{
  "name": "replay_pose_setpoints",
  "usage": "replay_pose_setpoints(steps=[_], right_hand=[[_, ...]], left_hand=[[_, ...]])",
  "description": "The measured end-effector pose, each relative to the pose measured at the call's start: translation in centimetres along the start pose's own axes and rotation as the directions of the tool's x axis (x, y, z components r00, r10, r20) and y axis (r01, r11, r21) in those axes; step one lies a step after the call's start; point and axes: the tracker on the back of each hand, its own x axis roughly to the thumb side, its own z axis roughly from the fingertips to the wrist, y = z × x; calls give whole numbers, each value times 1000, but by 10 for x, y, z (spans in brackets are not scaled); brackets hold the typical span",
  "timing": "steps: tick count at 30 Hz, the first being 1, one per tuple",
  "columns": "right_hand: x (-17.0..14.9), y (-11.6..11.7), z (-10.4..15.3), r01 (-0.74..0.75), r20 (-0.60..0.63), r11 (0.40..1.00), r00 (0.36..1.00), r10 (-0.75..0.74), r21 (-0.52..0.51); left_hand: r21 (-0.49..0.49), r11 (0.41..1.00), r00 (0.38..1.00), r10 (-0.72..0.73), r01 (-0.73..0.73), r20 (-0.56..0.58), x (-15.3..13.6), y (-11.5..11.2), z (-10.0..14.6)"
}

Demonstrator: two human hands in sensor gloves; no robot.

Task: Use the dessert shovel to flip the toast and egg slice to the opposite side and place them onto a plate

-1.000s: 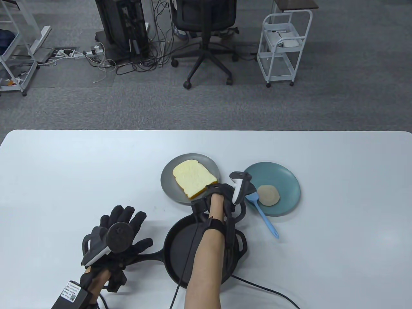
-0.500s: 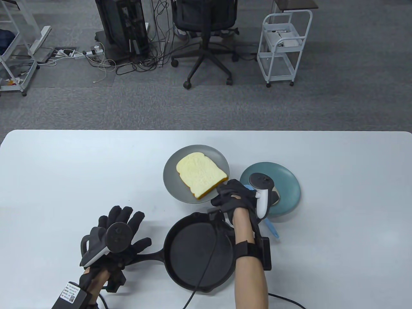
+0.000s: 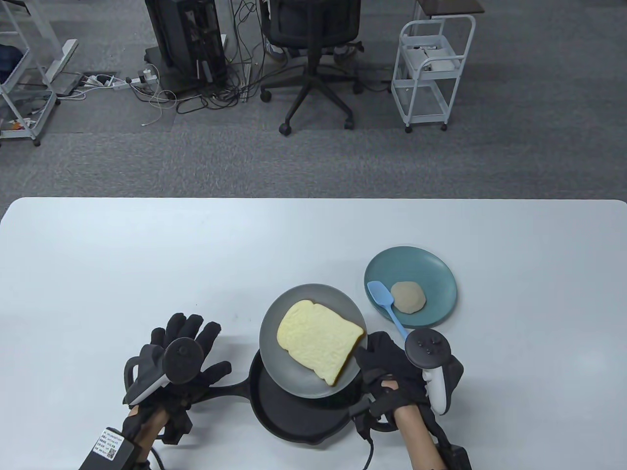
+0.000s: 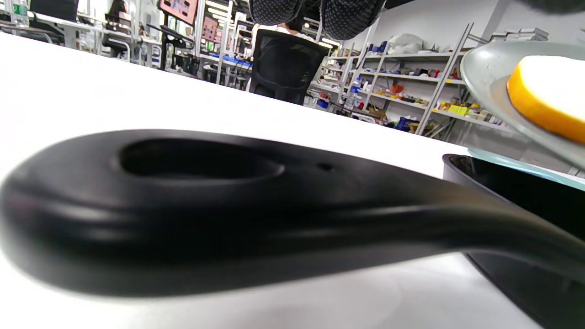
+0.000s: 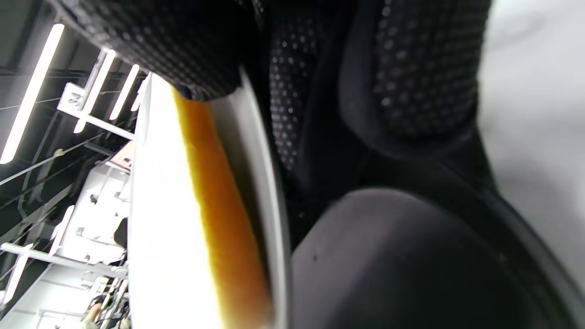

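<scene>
My right hand [image 3: 387, 362] grips the right rim of a grey plate [image 3: 279, 323] and holds it lifted above the black pan [image 3: 294, 416]. A slice of toast [image 3: 318, 342] lies on that plate, its orange crust [image 5: 215, 214] close to my thumb. Farther right, a teal plate [image 3: 436, 279] carries a round beige egg slice [image 3: 407, 296] and the blue dessert shovel [image 3: 387, 303], whose handle hangs over the near rim. My left hand [image 3: 188, 347] rests with straight, spread fingers on the pan's handle [image 4: 228, 210].
The white table [image 3: 147, 254] reaches to the far edge. Beyond it on the carpet stand an office chair [image 3: 313, 44], a white trolley [image 3: 431, 73] and tangled cables.
My right hand has carried the grey plate with the toast from the table's middle toward me, and it now hangs over the pan. The shovel and egg slice are uncovered again. My left hand stayed put.
</scene>
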Motion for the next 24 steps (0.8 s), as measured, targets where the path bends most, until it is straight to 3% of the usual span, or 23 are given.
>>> replay_pose_setpoints(steps=[4,8,14,24], right_hand=[[5,1,9,-127,118,990,984,133,-56],[3,6,17,-159,155,987,975,158,-2],[13,9,27,-214,288,976,933,215,-33],[25,2,45,-228,379,946,874,303,-231]], left_hand=[[10,1000,1000,5,-5,-10,-1,1,1],[20,1000,1000,-3,3,-6,1,0,1],[21,999,1000,-29,29,3,4,-1,1],[13,999,999,-38,38,4,6,-1,2]])
